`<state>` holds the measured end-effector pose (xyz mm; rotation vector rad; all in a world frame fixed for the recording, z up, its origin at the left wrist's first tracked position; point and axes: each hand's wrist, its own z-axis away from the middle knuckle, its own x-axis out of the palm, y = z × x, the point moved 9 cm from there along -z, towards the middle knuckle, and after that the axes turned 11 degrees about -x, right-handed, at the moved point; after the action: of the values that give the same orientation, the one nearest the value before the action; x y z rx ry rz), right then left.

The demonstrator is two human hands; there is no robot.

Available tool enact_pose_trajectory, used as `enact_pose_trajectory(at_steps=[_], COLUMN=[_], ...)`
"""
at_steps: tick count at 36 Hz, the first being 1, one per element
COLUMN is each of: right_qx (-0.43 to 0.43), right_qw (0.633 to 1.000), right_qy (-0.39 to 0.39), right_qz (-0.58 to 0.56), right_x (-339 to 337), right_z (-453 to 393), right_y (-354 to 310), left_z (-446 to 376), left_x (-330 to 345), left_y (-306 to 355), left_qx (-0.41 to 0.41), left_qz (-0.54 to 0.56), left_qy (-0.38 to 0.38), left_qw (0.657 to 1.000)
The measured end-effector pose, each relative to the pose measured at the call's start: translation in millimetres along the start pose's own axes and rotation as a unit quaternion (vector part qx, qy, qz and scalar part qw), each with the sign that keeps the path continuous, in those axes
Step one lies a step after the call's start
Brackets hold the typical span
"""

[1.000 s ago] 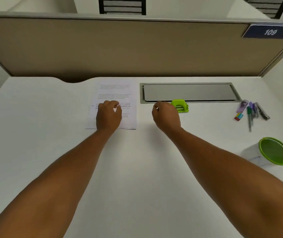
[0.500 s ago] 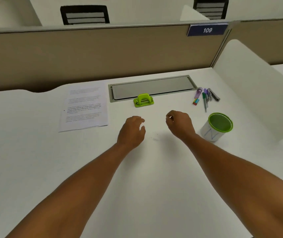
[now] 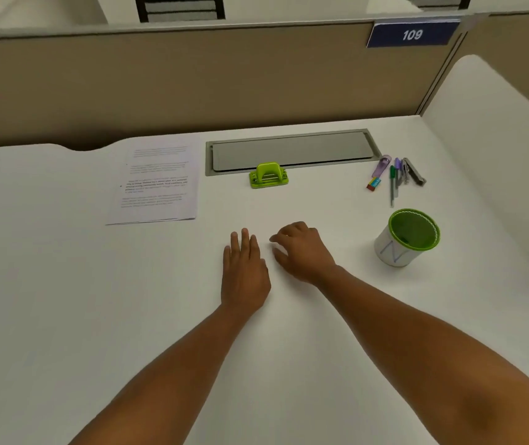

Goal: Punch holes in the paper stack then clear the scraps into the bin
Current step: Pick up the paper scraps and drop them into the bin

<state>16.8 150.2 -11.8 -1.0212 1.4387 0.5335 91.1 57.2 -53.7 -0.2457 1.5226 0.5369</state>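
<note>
While both hands are resting low on the white desk [image 3: 64,316], I am seeing the left hand [image 3: 245,273] lying flat with fingers stretched out and holding nothing. The right hand [image 3: 303,252] is sitting just beside it with fingers curled toward the surface; I cannot tell whether it is pinching any scraps. The paper stack [image 3: 157,183] is lying well away at the far left, the green hole punch [image 3: 268,175] is standing against the grey cable tray [image 3: 288,149], and the green-lined bin [image 3: 409,237] is standing to the right, near the pens [image 3: 394,179].
</note>
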Motion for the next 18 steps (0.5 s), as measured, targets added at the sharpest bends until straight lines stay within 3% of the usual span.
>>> enact_pose_trajectory(at_steps=[7,18], right_qx=[-0.066,-0.008], right_qw=[0.998,1.000], right_qy=[-0.021,-0.001], right_qz=[0.005,-0.029], right_x=[16,4], right_z=[-20,24], right_y=[-9,31], left_z=[5,2], left_x=[15,18], left_y=[-4,0], left_qx=[-0.010,0.031], left_qz=[-0.028,-0.044], left_qy=[-0.016,-0.011], left_qw=[0.999,0.998])
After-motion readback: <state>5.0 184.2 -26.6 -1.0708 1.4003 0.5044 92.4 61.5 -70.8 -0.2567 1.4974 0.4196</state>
